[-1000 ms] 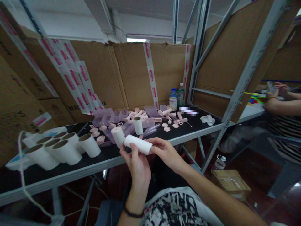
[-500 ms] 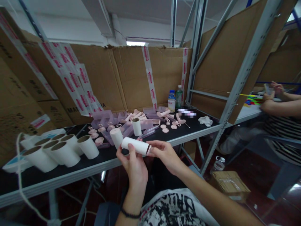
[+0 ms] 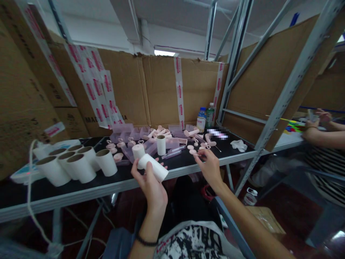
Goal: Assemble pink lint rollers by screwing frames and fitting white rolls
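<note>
My left hand (image 3: pixel 151 183) is wrapped round a white paper roll (image 3: pixel 153 167), held tilted above the front edge of the black table (image 3: pixel 81 187). My right hand (image 3: pixel 210 166) is stretched out over the table edge, fingertips pinched near small pink round caps (image 3: pixel 192 151); what they pinch, if anything, is too small to make out. Two more white rolls (image 3: pixel 161 144) stand upright just behind the held one. Pink handles and clear plastic parts (image 3: pixel 151 136) lie scattered across the middle of the table.
Several white rolls (image 3: pixel 72 163) stand grouped at the table's left, by a white cable (image 3: pixel 29 180). Bottles (image 3: pixel 205 117) stand at the back beside a metal rack post (image 3: pixel 280 97). Cardboard walls surround the table. Another person's arms (image 3: pixel 323 129) are at the far right.
My right hand has let go of the roll's end and reached forward and right to the pink caps. The left hand keeps the roll, now tilted more upright.
</note>
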A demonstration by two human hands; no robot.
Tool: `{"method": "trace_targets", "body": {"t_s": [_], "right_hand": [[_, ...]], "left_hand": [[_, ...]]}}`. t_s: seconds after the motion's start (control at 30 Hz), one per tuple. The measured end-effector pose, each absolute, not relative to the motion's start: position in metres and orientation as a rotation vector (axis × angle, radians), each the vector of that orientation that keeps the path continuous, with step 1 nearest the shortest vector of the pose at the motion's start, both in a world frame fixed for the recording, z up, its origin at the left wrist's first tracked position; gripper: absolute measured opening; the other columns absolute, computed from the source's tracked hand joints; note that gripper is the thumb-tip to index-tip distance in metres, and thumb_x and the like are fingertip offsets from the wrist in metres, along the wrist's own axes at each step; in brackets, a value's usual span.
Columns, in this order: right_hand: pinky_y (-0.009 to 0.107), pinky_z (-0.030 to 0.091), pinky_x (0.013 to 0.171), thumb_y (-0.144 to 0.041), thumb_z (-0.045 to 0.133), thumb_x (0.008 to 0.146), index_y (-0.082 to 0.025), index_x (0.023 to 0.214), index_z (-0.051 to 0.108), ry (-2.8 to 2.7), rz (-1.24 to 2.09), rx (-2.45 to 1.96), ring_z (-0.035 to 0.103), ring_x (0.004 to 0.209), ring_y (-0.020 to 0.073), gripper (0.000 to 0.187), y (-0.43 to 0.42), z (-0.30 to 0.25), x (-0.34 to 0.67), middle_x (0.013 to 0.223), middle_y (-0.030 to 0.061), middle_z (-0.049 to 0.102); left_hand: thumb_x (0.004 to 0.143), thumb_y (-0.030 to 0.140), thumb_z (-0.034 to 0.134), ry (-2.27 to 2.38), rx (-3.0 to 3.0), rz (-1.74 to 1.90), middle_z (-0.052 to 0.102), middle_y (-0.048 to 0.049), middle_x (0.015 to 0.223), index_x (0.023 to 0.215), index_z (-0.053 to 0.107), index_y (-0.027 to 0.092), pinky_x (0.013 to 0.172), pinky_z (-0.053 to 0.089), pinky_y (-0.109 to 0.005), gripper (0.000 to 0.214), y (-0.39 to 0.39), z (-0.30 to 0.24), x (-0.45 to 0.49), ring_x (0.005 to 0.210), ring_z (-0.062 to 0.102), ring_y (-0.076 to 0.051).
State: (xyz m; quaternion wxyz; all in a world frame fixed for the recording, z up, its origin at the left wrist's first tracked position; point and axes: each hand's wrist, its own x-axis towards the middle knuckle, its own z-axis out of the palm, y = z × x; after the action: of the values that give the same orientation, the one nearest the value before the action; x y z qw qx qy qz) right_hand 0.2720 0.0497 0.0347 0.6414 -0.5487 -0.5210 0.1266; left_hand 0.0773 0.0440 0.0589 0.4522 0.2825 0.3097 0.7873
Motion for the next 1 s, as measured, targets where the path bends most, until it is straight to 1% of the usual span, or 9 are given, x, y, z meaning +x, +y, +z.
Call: {"method": "trace_targets", "body": {"t_s": [0.17, 0.23, 0.3, 0.37, 0.43, 0.5, 0.63, 0.8, 1.0], "right_hand": [[0.059, 0.049, 0.103, -0.031, 0.077, 0.074, -0.022, 0.074, 0.066, -1.327, 0.173, -1.318, 0.067, 0.099, 0.0353, 0.014, 0.071, 0.025, 0.313, 0.096, 0.0135, 0.070], [0.061, 0.045, 0.109, -0.032, 0.077, 0.076, -0.020, 0.086, 0.072, -1.359, 0.153, -1.289, 0.065, 0.114, 0.0387, 0.016, 0.070, 0.025, 0.312, 0.111, 0.0174, 0.071], [0.057, 0.042, 0.116, -0.036, 0.072, 0.085, -0.019, 0.106, 0.075, -1.384, 0.144, -1.236, 0.058, 0.130, 0.0370, 0.027, 0.064, 0.029, 0.303, 0.128, 0.0180, 0.068], [0.048, 0.052, 0.109, -0.041, 0.065, 0.095, -0.021, 0.124, 0.073, -1.434, 0.196, -1.177, 0.064, 0.124, 0.0303, 0.037, 0.054, 0.037, 0.290, 0.132, 0.0140, 0.069], [0.039, 0.062, 0.090, -0.045, 0.062, 0.098, -0.024, 0.133, 0.071, -1.505, 0.371, -1.081, 0.073, 0.103, 0.0240, 0.042, 0.043, 0.049, 0.277, 0.128, 0.0098, 0.073], [0.035, 0.063, 0.083, -0.044, 0.064, 0.098, -0.025, 0.131, 0.074, -1.569, 0.551, -0.980, 0.075, 0.095, 0.0215, 0.039, 0.032, 0.062, 0.267, 0.124, 0.0074, 0.076], [0.037, 0.059, 0.092, -0.039, 0.069, 0.095, -0.024, 0.114, 0.083, -1.616, 0.686, -0.942, 0.074, 0.099, 0.0230, 0.028, 0.018, 0.079, 0.263, 0.109, 0.0053, 0.081], [0.037, 0.063, 0.086, -0.043, 0.076, 0.089, -0.020, 0.116, 0.081, -1.546, 0.999, -0.938, 0.075, 0.090, 0.0219, 0.036, 0.011, 0.076, 0.269, 0.107, 0.0059, 0.081], [0.033, 0.063, 0.081, -0.040, 0.081, 0.085, -0.019, 0.120, 0.078, -1.586, 1.142, -0.896, 0.074, 0.085, 0.0182, 0.041, 0.008, 0.073, 0.270, 0.108, 0.0056, 0.078]], "left_hand": [[0.089, 0.041, 0.073, 0.783, 0.878, 1.798, 0.075, -0.0063, 0.103, 0.128, 0.042, 0.028, 0.057, 0.058, -0.024, 0.051, 0.042, 0.054, 0.078, 0.072, 0.073, -0.017], [0.088, 0.042, 0.074, 0.790, 0.988, 1.721, 0.075, -0.0057, 0.102, 0.124, 0.046, 0.026, 0.057, 0.056, -0.024, 0.048, 0.044, 0.052, 0.077, 0.071, 0.073, -0.017], [0.086, 0.042, 0.077, 0.791, 1.134, 1.628, 0.075, -0.0057, 0.103, 0.123, 0.051, 0.025, 0.060, 0.057, -0.025, 0.047, 0.045, 0.051, 0.074, 0.075, 0.074, -0.019], [0.084, 0.038, 0.080, 0.780, 1.302, 1.523, 0.076, -0.0069, 0.107, 0.120, 0.059, 0.023, 0.072, 0.058, -0.028, 0.044, 0.045, 0.053, 0.071, 0.087, 0.075, -0.022], [0.082, 0.033, 0.082, 0.758, 1.467, 1.418, 0.077, -0.0074, 0.111, 0.115, 0.068, 0.021, 0.088, 0.057, -0.032, 0.038, 0.046, 0.057, 0.067, 0.102, 0.074, -0.024], [0.082, 0.031, 0.082, 0.734, 1.603, 1.320, 0.077, -0.0072, 0.114, 0.114, 0.073, 0.021, 0.098, 0.053, -0.035, 0.034, 0.046, 0.061, 0.064, 0.108, 0.072, -0.026], [0.086, 0.032, 0.078, 0.700, 1.761, 1.167, 0.078, -0.0077, 0.115, 0.116, 0.076, 0.023, 0.099, 0.053, -0.038, 0.032, 0.049, 0.065, 0.056, 0.107, 0.071, -0.027], [0.086, 0.034, 0.076, 0.702, 1.859, 1.033, 0.079, -0.0088, 0.116, 0.118, 0.077, 0.023, 0.096, 0.055, -0.038, 0.033, 0.049, 0.070, 0.045, 0.107, 0.073, -0.029], [0.085, 0.031, 0.074, 0.724, 1.956, 0.893, 0.080, -0.0084, 0.110, 0.112, 0.078, 0.021, 0.091, 0.055, -0.036, 0.029, 0.047, 0.077, 0.037, 0.101, 0.072, -0.029]]}}
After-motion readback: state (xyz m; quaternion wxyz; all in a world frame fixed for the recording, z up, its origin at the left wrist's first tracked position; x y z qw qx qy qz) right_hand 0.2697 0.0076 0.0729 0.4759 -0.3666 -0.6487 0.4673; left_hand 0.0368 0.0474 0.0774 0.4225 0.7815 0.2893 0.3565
